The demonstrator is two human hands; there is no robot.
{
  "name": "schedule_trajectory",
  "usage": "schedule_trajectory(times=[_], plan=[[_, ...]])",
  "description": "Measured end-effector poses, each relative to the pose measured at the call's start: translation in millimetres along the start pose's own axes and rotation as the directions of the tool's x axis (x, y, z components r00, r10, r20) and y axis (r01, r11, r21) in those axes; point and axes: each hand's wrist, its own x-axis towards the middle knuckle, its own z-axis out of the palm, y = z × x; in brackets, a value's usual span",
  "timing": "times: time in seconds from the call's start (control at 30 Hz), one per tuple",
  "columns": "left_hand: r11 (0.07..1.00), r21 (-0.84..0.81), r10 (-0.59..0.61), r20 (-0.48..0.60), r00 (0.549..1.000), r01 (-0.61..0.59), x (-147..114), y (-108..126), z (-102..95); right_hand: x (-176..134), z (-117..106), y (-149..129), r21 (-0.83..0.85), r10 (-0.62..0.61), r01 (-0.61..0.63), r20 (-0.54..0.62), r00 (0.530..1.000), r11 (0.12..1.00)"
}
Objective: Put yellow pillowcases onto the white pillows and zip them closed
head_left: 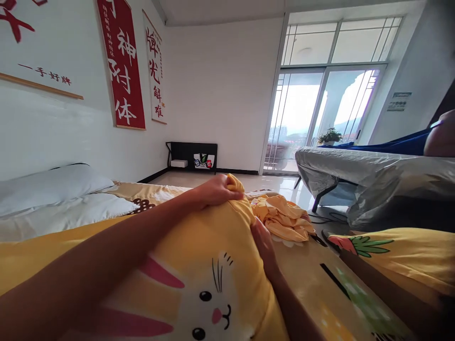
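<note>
A plump yellow pillow (199, 237) printed with a white rabbit face and pink ears stands tilted up close in front of me. My left hand (218, 190) is closed around a bunched fold at its top corner. Lower down, along the right edge, my right hand (263, 241) grips the same pillow, its fingertips partly hidden by the fabric. Just beyond that hand lies a crumpled peach-coloured cloth (284, 218) on the patterned bedding (305, 274).
White pillows (53, 187) lie at the left by the wall. To the right are a yellow cloth with a carrot print (419, 251), a bare limb under it, and a plastic-covered table (355, 163). A black low shelf (192, 154) stands at the far wall.
</note>
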Motion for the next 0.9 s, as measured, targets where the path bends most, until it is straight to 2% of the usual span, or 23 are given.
schedule_trajectory(times=[0.1, 0.17, 0.27, 0.37, 0.43, 0.47, 0.6, 0.63, 0.7, 0.77, 0.8, 0.83, 0.9], plan=[[0.981, 0.124, 0.161, -0.098, 0.982, -0.148, -7.6, 1.9, -1.6, -2.5, 3.0, -18.4, 0.013, 0.072, -0.071, -0.028, 0.997, 0.997], [0.967, 0.183, 0.207, -0.160, 0.965, -0.177, -12.7, 6.5, -1.2, -4.1, 6.6, -27.6, -0.038, 0.026, -0.027, -0.016, 1.000, 0.999], [0.928, 0.355, 0.188, -0.195, 0.963, -0.110, -23.9, 22.1, 1.4, -10.1, 12.4, -34.0, -0.246, -0.208, 0.185, -0.069, 0.976, 0.951], [0.849, 0.528, 0.103, -0.197, 0.975, 0.017, -35.4, 38.3, 5.9, -18.1, 17.5, -35.6, -0.468, -0.464, 0.401, -0.022, 0.886, 0.788], [0.852, 0.521, 0.052, -0.190, 0.980, 0.055, -39.9, 41.7, 8.4, -20.5, 20.6, -36.8, -0.524, -0.533, 0.481, 0.060, 0.844, 0.702], [0.871, 0.488, 0.046, -0.194, 0.980, 0.056, -41.2, 40.4, 8.8, -20.4, 22.1, -37.5, -0.535, -0.536, 0.489, 0.080, 0.841, 0.689], [0.921, 0.389, 0.097, -0.298, 0.950, 0.028, -44.5, 21.0, 1.1, -19.1, 22.0, -35.8, -0.537, -0.442, 0.384, 0.022, 0.897, 0.751], [0.915, 0.404, 0.136, -0.336, 0.932, 0.013, -45.7, 14.9, -3.5, -21.3, 19.2, -33.1, -0.508, -0.394, 0.364, 0.053, 0.918, 0.780], [0.882, 0.471, 0.228, -0.410, 0.883, -0.009, -49.2, 3.8, -15.2, -31.1, 9.8, -24.3, -0.420, -0.287, 0.355, 0.219, 0.933, 0.835], [0.843, 0.539, 0.297, -0.465, 0.834, 0.000, -53.1, -3.4, -29.2, -46.6, -1.8, -11.8, -0.335, -0.180, 0.331, 0.411, 0.894, 0.882], [0.827, 0.562, 0.324, -0.487, 0.811, 0.007, -54.9, -4.8, -36.3, -54.9, -6.8, -4.9, -0.318, -0.139, 0.311, 0.464, 0.875, 0.896], [0.815, 0.580, 0.347, -0.509, 0.788, 0.015, -56.1, -4.3, -43.1, -62.6, -10.4, 2.1, -0.316, -0.102, 0.282, 0.483, 0.870, 0.906], [0.798, 0.602, 0.392, -0.546, 0.740, 0.022, -56.3, 3.6, -54.7, -73.1, -11.5, 14.2, -0.333, -0.057, 0.220, 0.438, 0.897, 0.917]])
